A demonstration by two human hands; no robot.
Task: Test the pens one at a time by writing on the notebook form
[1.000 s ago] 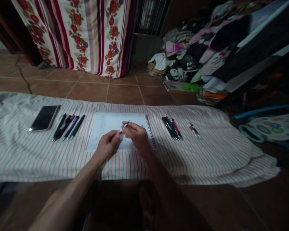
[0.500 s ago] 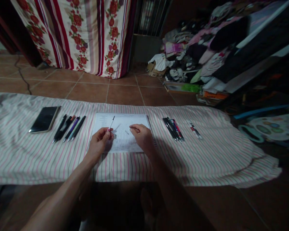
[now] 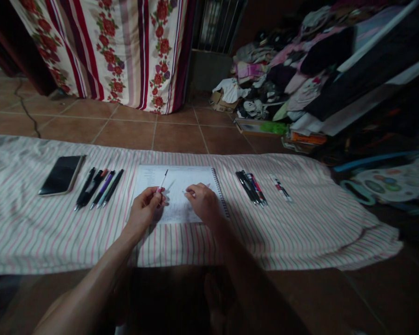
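Left hand (image 3: 144, 210) held a thin pen refill (image 3: 164, 178) tilted over the spiral notebook (image 3: 199, 176), fingers clamped on its pink lower end. Right hand (image 3: 203, 204) rested on the page, fingers curled at a small pen part (image 3: 185, 191); grip unclear. Notebook lay on striped cloth (image 3: 300, 223).

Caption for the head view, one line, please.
Left hand holds a thin pen over a spiral notebook on striped cloth; right hand rests on it.
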